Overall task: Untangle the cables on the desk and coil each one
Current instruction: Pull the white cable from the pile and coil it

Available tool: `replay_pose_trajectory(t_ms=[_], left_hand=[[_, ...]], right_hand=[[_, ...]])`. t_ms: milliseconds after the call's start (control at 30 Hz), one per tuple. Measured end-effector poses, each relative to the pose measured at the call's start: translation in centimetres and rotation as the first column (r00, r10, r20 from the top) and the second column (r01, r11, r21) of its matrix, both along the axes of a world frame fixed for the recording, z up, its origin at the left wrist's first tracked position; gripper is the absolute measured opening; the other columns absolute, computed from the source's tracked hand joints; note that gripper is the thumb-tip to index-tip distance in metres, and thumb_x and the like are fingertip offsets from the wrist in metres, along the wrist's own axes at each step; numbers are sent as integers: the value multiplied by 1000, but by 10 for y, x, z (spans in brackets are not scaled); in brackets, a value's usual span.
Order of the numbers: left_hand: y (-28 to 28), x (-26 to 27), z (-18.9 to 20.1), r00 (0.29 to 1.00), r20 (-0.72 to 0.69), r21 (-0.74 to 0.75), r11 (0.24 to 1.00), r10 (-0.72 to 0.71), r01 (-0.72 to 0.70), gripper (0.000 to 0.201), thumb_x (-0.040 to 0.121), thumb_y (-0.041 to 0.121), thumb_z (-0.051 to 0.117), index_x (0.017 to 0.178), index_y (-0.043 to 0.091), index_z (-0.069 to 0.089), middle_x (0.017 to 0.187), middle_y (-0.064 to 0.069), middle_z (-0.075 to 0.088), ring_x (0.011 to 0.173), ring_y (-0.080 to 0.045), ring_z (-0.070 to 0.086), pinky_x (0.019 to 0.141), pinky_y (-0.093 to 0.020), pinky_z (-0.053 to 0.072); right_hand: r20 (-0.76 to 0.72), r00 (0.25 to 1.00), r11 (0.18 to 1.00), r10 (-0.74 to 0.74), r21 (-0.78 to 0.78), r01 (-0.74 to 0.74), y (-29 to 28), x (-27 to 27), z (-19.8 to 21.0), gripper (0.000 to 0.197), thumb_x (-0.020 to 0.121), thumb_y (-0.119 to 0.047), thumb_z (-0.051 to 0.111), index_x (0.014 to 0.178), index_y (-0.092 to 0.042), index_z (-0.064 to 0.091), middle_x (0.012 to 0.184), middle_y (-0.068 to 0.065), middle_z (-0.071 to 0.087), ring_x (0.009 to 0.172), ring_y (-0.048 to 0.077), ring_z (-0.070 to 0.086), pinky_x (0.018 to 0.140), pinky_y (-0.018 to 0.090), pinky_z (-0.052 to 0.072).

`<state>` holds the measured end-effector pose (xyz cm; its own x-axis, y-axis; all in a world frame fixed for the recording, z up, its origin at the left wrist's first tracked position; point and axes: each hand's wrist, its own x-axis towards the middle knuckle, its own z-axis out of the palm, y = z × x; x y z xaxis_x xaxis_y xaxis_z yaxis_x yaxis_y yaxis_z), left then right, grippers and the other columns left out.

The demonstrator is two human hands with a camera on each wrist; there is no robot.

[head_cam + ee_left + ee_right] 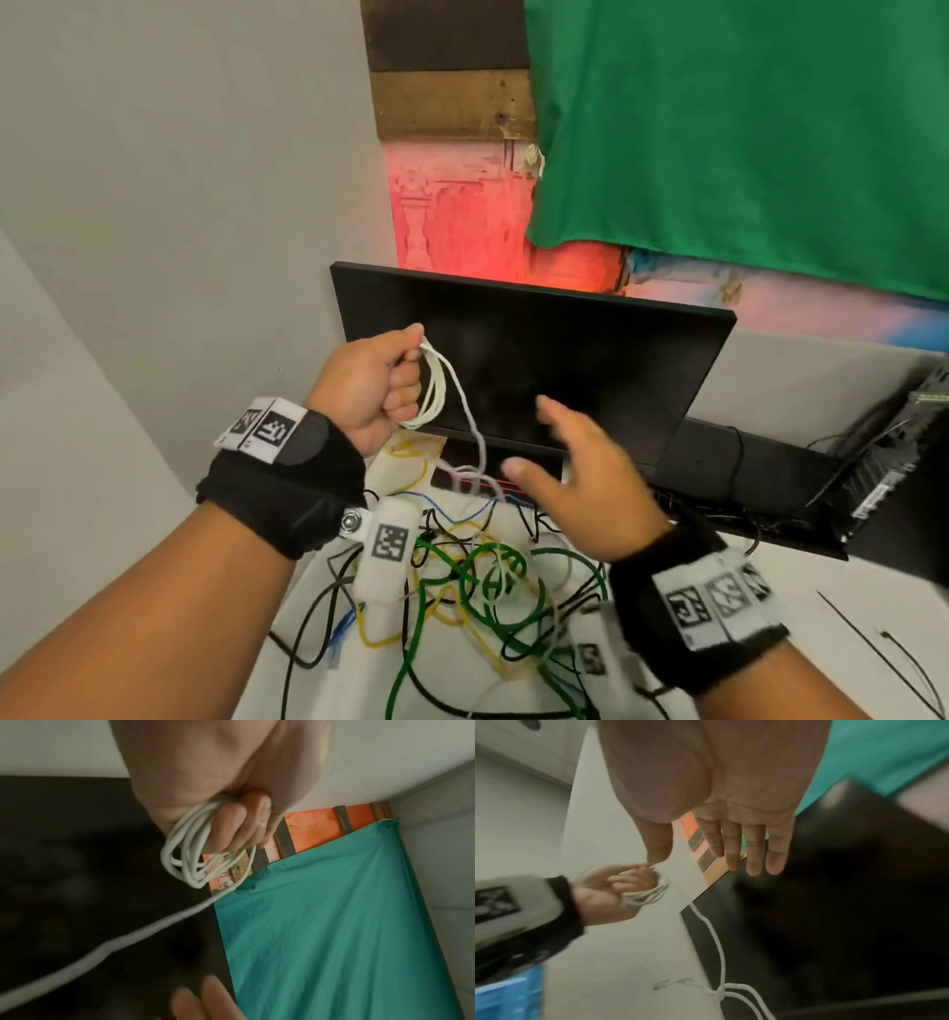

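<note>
Most work is left: the tangled heap of green, yellow, black and blue cables sits unsorted on the white surface. Thin white cable is partly coiled, its loops clenched in the left hand, tail trailing into the heap. Right hand is empty, fingers spread. Its far end is probably still snagged; blur hides it.

Dark monitor, green cloth, black cable ties
</note>
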<state>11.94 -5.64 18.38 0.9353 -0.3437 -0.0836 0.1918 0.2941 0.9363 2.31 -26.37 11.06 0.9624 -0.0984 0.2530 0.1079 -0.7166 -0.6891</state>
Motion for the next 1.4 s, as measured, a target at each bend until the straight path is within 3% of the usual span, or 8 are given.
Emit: replay_pose_trajectory(t_ms=[167,467,667,767,900,1200,1300,1400], left_hand=[[7,-5,22,998,31,-94,994,-55,58,36,100,30,45,66,17,43,38,8,28,29,-4,24,32,-17,20],[31,-3,49,998,58,-140,989,-39,47,37,100,32,43,66,18,42,38,9,28,29,-5,25,32,-17,22],[21,-3,51,999,40,-175,984,-33,39,36,100,32,42,67,18,42,38,9,28,30,-6,25,34,-17,21],[16,-2,57,998,59,-207,978,-2,14,36,101,32,40,68,19,40,39,9,27,30,-6,24,35,-17,20],[31,5,81,993,97,-302,953,72,-39,37,101,31,39,66,20,39,38,9,27,30,-6,25,35,-17,21],[44,11,108,979,132,-359,929,152,-95,38,101,31,40,65,20,41,38,8,28,31,-6,26,36,-16,20],[39,11,100,983,129,-325,942,128,-80,38,101,31,41,65,20,41,38,8,27,30,-6,25,34,-16,23],[36,9,83,985,122,-237,968,119,-88,37,101,30,42,66,18,41,39,8,28,30,-5,24,33,-18,25]], right_hand=[[-200,955,959,218,228,-171,45,20,-36,6,91,-29,66,92,-25,71,90,-6,69,87,9,64,91,42,52],[-273,906,933,324,252,-257,50,4,-91,12,86,-39,71,97,-38,67,96,-12,65,82,3,58,85,29,53],[-212,839,800,502,482,-357,72,8,-73,76,71,-29,80,134,-56,46,137,-24,51,124,-6,48,103,25,45],[-131,824,693,551,621,-365,90,17,-61,15,79,-29,70,93,-33,73,93,-6,74,91,11,69,87,31,55],[-262,912,866,315,473,-163,57,17,-93,31,90,-44,57,70,-23,67,59,-8,60,55,5,53,59,23,47],[-653,757,992,9,101,76,-19,5,-181,37,103,-29,44,75,-21,65,83,0,68,82,18,64,77,26,49],[-741,657,961,142,262,88,-27,12,-152,23,95,-16,55,85,-25,74,93,0,70,84,17,65,72,26,50],[-585,789,776,187,580,247,-53,17,-101,51,82,10,42,111,-20,72,123,2,64,110,22,60,78,35,50]])
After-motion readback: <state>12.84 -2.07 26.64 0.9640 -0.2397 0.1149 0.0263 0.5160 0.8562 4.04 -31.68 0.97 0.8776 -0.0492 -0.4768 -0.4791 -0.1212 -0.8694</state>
